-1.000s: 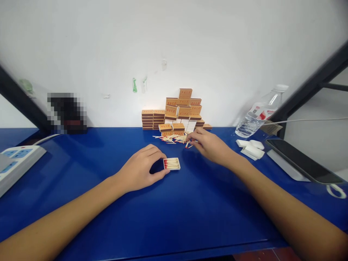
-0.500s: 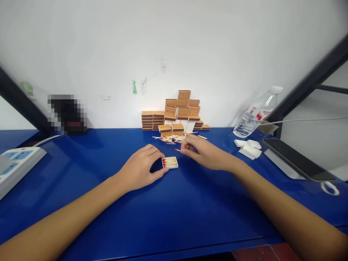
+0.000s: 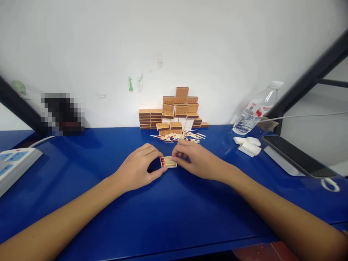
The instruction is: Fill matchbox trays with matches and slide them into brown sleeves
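Between the thumb and forefinger of my left hand (image 3: 137,166) is a small white matchbox tray (image 3: 172,167), steadied on the blue tabletop. Inside it lies a row of matches (image 3: 168,162), their red heads toward the left. My right hand (image 3: 194,159) is at the tray's right end, thumb and forefinger pinched together over a match that the fingers mostly hide. Just beyond both hands, a loose heap of red-tipped matches (image 3: 191,135) is scattered on the table.
Stacked matchboxes (image 3: 181,109) stand against the wall behind the heap. To the right are a water bottle (image 3: 254,110), several white pieces (image 3: 249,146) and a phone (image 3: 299,154) propped at a slant. A power strip (image 3: 20,163) sits at the left.
My right hand has come left and slightly nearer, bringing a match from beside the heap to the tray. My left hand keeps its hold on the tray. The view has shifted slightly.
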The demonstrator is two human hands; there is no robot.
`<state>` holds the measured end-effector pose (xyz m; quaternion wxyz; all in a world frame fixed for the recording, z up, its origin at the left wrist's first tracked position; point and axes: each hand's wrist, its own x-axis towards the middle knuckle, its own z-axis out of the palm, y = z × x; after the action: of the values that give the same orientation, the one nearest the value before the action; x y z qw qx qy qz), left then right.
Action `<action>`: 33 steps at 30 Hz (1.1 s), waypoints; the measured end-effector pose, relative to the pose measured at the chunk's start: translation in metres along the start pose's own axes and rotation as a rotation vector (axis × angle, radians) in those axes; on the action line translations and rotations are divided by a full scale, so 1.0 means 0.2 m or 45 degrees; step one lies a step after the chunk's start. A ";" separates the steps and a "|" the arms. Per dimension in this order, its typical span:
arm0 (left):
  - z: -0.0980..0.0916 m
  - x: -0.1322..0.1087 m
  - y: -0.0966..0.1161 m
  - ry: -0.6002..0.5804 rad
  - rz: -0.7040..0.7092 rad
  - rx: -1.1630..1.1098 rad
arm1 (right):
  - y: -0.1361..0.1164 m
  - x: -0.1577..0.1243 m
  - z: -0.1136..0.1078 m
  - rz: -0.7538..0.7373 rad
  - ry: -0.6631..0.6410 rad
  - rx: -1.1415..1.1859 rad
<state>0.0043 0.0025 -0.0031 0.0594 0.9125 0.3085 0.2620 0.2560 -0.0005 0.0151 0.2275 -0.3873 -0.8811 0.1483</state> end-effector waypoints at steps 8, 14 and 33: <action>-0.01 -0.01 0.00 -0.016 0.021 -0.062 | 0.38 0.02 -0.09 0.154 0.123 -0.361; -0.01 0.00 0.00 -0.044 0.004 -0.053 | 0.45 0.02 -0.09 0.140 -0.006 -0.291; -0.01 0.00 -0.01 0.008 -0.026 -0.015 | -0.01 0.00 0.01 -0.133 0.067 -0.220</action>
<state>0.0023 0.0031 -0.0029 0.0666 0.9081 0.3164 0.2662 0.2542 -0.0022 0.0129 0.2238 -0.3626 -0.9033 0.0494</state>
